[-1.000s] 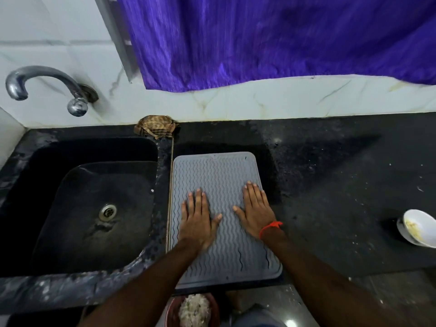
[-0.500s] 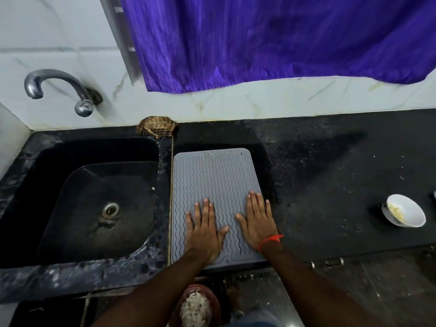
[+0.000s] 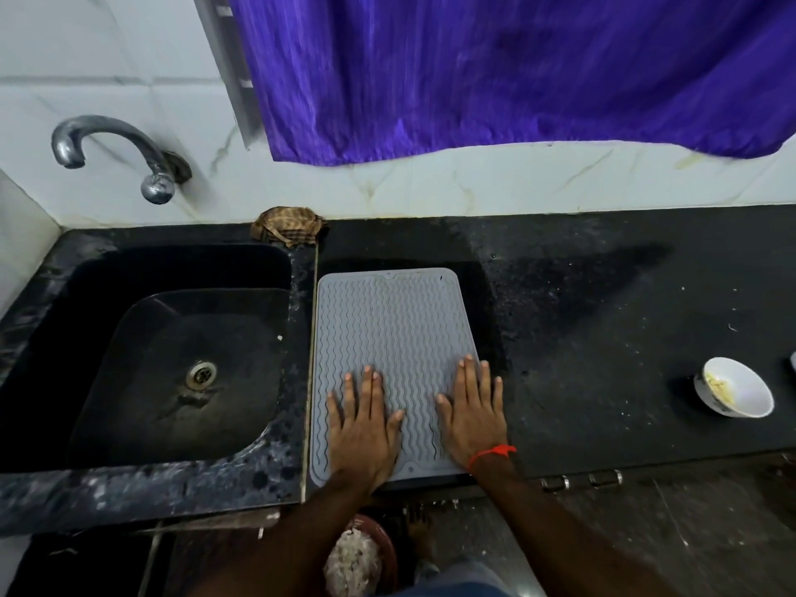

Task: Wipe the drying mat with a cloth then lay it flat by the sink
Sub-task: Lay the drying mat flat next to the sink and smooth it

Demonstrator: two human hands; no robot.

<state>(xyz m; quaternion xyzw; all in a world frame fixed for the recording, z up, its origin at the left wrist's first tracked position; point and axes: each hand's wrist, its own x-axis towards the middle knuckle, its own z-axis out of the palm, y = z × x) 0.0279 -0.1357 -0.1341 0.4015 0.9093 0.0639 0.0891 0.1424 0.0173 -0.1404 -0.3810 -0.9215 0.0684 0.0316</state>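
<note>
A grey drying mat with wavy ridges lies flat on the black counter, right beside the black sink. My left hand presses flat on the mat's near left part, fingers straight. My right hand lies flat along the mat's near right edge, its outer fingers reaching past the edge toward the counter; a red thread circles that wrist. A crumpled brown checked cloth sits at the back wall, behind the sink's right corner, away from both hands.
A steel tap juts from the tiled wall over the sink. A white bowl with food residue stands on the counter to the right. A purple curtain hangs above. Below the counter edge is a round dish of white scraps.
Both hands have slid toward me along the mat, staying flat; the right hand has drifted out to the mat's right edge. The view has shifted back, showing more floor.
</note>
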